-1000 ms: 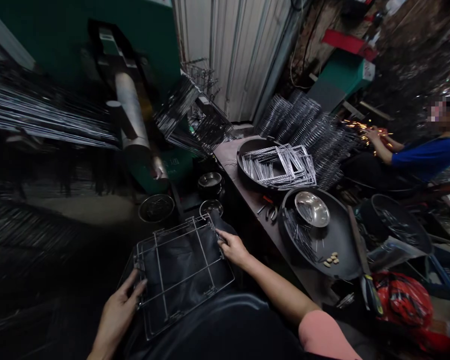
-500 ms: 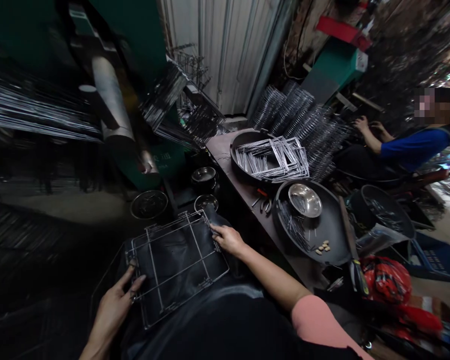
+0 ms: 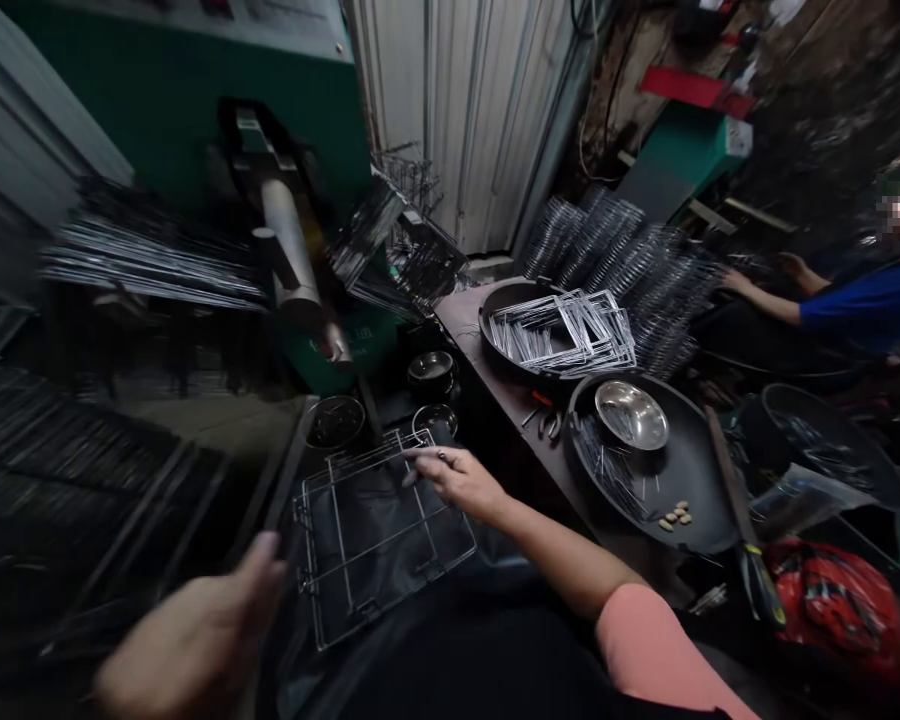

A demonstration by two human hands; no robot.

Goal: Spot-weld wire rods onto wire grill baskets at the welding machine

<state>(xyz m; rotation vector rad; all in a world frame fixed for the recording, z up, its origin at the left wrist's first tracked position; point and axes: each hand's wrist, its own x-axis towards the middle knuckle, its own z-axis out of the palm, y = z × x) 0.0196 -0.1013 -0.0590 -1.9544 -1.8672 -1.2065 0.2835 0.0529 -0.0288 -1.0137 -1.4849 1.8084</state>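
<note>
A rectangular wire rack (image 3: 379,535) with crossing bars lies over my lap, tilted a little. My right hand (image 3: 456,478) is at its upper right part, fingers pinched around the wire frame there. To the left of the rack and apart from it is my left hand (image 3: 195,630), blurred by motion. Its thumb points up toward the rack, and its other fingers are smeared, so whether it holds anything does not show.
A green machine (image 3: 307,200) stands ahead, wire pieces stacked to its left. On the right bench are a pan of wire frames (image 3: 521,368), a pan with a steel bowl (image 3: 690,490), and pliers (image 3: 551,425). A person in a blue sleeve (image 3: 840,300) sits beyond.
My left hand has let go of the rack's left edge and moved down and left. My right hand has shifted along the rack's upper corner. The view has turned slightly left.
</note>
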